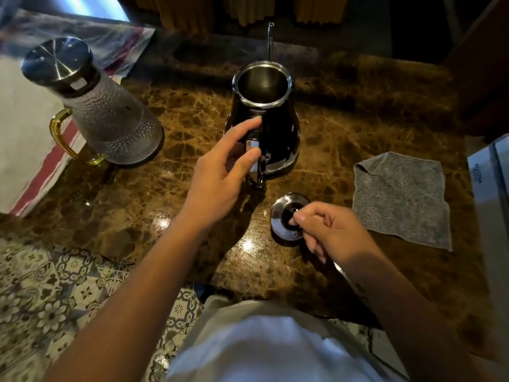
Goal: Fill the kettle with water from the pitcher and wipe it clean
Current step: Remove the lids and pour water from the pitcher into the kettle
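kettle (264, 125) open, rigid, probably light, handle best | left hand (220, 172) spread at handle | lid (286, 216) knob pinched by right hand (327, 230) | pitcher (93, 106) glass, probably heavy

single head view, close above countertop (344, 128), facing forward and down.

A glossy brown marble countertop (344, 111) is seen centrally, patterned floor tiles (55, 285) at seven o'clock, yellow curtains (248, 9) at twelve o'clock, and bright window light (96, 6) at eleven o'clock.
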`<state>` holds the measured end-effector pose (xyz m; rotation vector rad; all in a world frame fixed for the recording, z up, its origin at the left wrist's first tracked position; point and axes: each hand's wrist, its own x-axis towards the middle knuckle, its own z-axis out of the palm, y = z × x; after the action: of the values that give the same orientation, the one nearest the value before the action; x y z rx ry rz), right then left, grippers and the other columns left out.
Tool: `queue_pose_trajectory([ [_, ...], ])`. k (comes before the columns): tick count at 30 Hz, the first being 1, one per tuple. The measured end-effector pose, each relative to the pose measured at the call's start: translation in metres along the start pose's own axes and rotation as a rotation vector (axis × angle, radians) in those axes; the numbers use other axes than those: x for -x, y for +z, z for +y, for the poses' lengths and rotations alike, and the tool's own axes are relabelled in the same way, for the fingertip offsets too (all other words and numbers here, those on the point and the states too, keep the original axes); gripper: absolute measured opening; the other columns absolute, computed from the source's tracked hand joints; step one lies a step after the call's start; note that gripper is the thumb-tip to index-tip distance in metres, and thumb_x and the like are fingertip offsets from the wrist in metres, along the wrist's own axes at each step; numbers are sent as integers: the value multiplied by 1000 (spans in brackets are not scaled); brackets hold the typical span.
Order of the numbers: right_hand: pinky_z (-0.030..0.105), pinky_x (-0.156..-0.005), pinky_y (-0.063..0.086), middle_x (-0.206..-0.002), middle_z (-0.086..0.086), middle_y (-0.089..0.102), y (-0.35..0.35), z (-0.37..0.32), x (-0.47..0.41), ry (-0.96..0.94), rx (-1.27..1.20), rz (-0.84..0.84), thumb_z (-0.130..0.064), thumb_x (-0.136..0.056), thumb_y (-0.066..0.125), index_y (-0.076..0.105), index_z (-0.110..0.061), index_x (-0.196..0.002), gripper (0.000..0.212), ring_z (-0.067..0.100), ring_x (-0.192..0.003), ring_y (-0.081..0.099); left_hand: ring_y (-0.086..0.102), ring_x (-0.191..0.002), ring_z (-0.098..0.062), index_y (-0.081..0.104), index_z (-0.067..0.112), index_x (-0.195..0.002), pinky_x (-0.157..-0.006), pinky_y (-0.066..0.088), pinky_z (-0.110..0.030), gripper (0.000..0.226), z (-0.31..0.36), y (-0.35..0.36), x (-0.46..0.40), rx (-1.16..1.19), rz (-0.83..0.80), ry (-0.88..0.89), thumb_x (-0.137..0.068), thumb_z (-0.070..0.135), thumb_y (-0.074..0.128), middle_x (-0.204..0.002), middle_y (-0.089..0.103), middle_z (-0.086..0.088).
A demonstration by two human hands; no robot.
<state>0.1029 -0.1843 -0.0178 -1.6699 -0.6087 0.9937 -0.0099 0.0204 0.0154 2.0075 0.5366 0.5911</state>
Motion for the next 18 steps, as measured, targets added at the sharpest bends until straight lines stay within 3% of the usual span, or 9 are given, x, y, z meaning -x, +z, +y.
queue_pose_trajectory([
  [4,25,-41,37,-52,3,60,12,9,-3,75,50,-30,-16,-105,60,71,-4,-87,25,17,-40,43,67,-117,-10,47,27,-152,-99,56,-43,46,-5,1,-1,1,2,-12,-107,24,54,-125,69,6],
  [8,20,-40,36,-51,1,61,18,13,-7,125,45,-62,-16,-105,61,71,-7,-85,24,10,-37,44,68,-117,-14,44,29,-153,-96,58,-48,46,-6,2,1,-6,9,3,-108,26,52,-129,68,2],
  [12,20,-41,38,-54,6,64,20,19,-5,152,97,-70,-16,-107,56,72,-3,-88,27,9,-38,47,69,-94,-40,44,30,-154,-81,57,-57,46,-7,5,4,-59,18,35,-109,29,51,-116,68,17],
  [14,21,-41,39,-56,7,66,19,21,-3,145,131,-63,-17,-108,55,71,-6,-86,30,10,-38,48,69,-90,-37,44,28,-154,-78,57,-53,46,-5,5,4,-82,19,40,-109,28,51,-112,69,15],
  [18,24,-53,46,-59,3,71,18,20,1,87,289,-6,-23,-104,61,72,-16,-82,26,5,-45,55,65,-73,-15,45,23,-154,-65,55,-36,46,-1,5,5,-176,39,76,-109,24,51,-100,68,6],
])
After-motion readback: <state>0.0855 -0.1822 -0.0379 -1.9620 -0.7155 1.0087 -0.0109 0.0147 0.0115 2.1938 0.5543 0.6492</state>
